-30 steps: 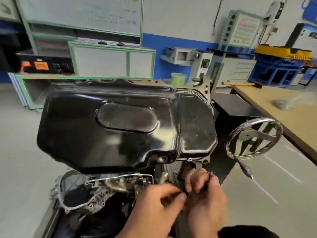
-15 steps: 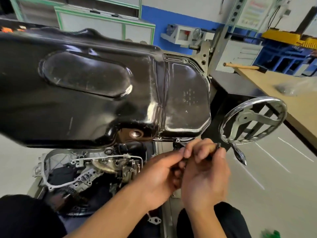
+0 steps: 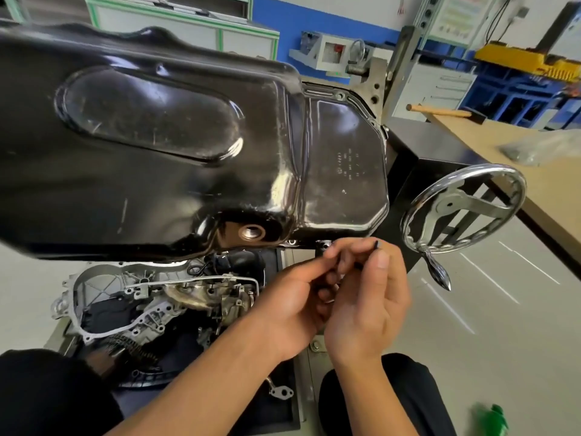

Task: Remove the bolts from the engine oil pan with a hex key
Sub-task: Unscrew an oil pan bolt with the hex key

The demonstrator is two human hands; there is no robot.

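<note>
The glossy black oil pan (image 3: 176, 146) fills the upper left, with an open drain hole (image 3: 251, 231) low on its near side. Both hands meet just below the pan's near flange, by a bolt hole (image 3: 323, 244). My right hand (image 3: 371, 297) pinches a thin black hex key (image 3: 376, 244), whose tip pokes up past the thumb and forefinger. My left hand (image 3: 292, 297) has its fingertips curled against the key's lower part, touching the right fingers. The bolt itself is hidden behind the fingers.
A chrome handwheel (image 3: 465, 212) with a crank handle stands right of the hands. Exposed engine parts (image 3: 163, 297) lie below the pan. A wooden bench (image 3: 540, 180) runs along the right, with a hammer (image 3: 446, 113) at its far end. A green object (image 3: 495, 418) lies on the floor.
The view has moved closer and lower, so the pan looks larger. Both hands rose to the pan's near flange and stay together on the hex key.
</note>
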